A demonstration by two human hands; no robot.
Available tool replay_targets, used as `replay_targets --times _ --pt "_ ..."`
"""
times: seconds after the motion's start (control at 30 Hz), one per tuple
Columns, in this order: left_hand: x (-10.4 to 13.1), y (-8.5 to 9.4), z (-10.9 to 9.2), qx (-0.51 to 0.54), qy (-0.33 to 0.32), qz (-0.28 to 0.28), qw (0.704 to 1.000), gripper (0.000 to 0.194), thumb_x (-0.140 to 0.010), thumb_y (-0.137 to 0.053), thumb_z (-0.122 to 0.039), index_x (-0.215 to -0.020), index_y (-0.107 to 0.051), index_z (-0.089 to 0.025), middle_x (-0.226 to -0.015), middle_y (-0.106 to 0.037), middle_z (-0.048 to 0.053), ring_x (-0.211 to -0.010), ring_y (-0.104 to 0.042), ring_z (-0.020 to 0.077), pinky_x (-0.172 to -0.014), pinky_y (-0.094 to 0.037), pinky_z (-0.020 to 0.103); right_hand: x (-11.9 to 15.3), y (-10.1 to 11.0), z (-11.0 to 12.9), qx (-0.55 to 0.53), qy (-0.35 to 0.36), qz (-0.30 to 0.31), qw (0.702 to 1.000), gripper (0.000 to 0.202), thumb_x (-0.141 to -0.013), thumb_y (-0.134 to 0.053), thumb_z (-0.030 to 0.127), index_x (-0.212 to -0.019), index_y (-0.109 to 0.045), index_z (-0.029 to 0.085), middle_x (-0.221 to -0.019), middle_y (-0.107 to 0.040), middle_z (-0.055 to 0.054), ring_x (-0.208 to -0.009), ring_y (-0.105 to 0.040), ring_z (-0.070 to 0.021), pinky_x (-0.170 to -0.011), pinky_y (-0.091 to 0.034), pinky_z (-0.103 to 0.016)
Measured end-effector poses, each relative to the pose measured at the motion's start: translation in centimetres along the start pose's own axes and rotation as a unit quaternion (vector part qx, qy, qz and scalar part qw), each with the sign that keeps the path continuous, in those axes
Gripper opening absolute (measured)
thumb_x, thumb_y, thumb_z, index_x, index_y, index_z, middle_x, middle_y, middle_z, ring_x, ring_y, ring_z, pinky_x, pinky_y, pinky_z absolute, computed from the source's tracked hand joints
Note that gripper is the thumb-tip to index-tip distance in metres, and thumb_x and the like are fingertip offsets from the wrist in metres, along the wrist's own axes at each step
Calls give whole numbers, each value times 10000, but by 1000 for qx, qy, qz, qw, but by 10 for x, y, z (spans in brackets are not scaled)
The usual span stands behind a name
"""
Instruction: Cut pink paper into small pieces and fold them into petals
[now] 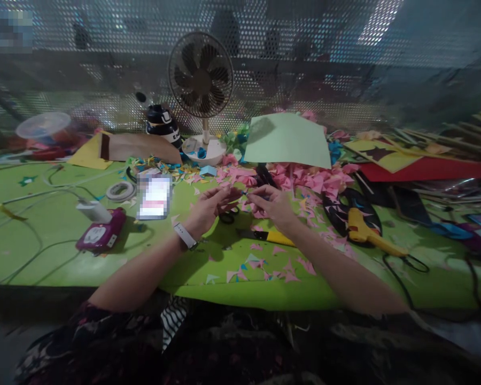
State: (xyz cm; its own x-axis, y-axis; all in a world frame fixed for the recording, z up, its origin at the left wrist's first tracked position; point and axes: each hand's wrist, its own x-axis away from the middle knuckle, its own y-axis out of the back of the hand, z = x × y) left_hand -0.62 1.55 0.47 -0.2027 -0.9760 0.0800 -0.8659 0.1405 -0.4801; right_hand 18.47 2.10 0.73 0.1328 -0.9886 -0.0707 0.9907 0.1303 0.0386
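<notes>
Over the middle of the table, my left hand [208, 209], with a white watch on its wrist, and my right hand [273, 206] come together at the fingertips. Between them is a tiny dark-blue piece [244, 193], perhaps paper; it is too small and blurred to make out well. The fingers of both hands are closed in a pinch at it. Scissors [228, 216] lie partly hidden under my left hand. Below my right hand rests a yellow utility knife [278, 238]. Pink paper scraps [286, 270] are scattered around it.
Behind my hands stand a fan [202, 80], a dark bottle [162, 125] and a pale green sheet [288, 140] over heaped pink paper pieces [312, 179]. A lit phone [154, 199], tape roll [121, 191] and purple power block [101, 232] lie left. A yellow glue gun [363, 230] lies right.
</notes>
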Motion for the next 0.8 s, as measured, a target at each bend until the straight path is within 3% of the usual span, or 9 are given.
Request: replay_targets --times 0.13,0.23,0.43,0.63,0.8 --pt "1 -1 8 -15 0 -22 1000 346 -649 -882 -426 -823 -732 -167 -928 -780 78 -918 -743 200 -822 -590 310 3 -1 0 57 -26 89 994 423 -702 -782 552 -846 -585 207 -656 -632 36 -456 -519 -89 -423 -396 -225" --pt "3 -2 15 -41 4 -26 999 329 -650 -880 -433 -795 -733 -177 -872 -761 35 -803 -710 135 -726 -568 240 5 -1 0 115 -7 115 987 412 -750 -742 562 -873 -556 216 -619 -546 66 -474 -483 -90 -442 -394 -223" --pt "9 -7 19 -76 20 4 997 371 -620 -893 -482 -743 -738 -168 -714 -690 -7 -621 -597 71 -579 -478 178 5 -1 -1 125 20 103 987 373 -875 -590 581 -926 -594 212 -721 -527 41 -505 -475 -86 -450 -402 -219" --pt "14 -15 19 -47 45 -13 998 426 -539 -930 -489 -743 -753 -159 -730 -717 6 -637 -614 94 -601 -491 208 3 -1 -9 132 49 77 987 428 -863 -586 574 -937 -715 173 -737 -622 0 -492 -474 -98 -467 -395 -248" --pt "15 -16 21 -28 52 3 998 419 -544 -930 -463 -784 -773 -158 -779 -747 30 -684 -657 134 -662 -540 258 4 -1 -10 174 106 36 978 360 -873 -570 474 -817 -733 158 -716 -661 -20 -582 -547 -137 -555 -429 -265"
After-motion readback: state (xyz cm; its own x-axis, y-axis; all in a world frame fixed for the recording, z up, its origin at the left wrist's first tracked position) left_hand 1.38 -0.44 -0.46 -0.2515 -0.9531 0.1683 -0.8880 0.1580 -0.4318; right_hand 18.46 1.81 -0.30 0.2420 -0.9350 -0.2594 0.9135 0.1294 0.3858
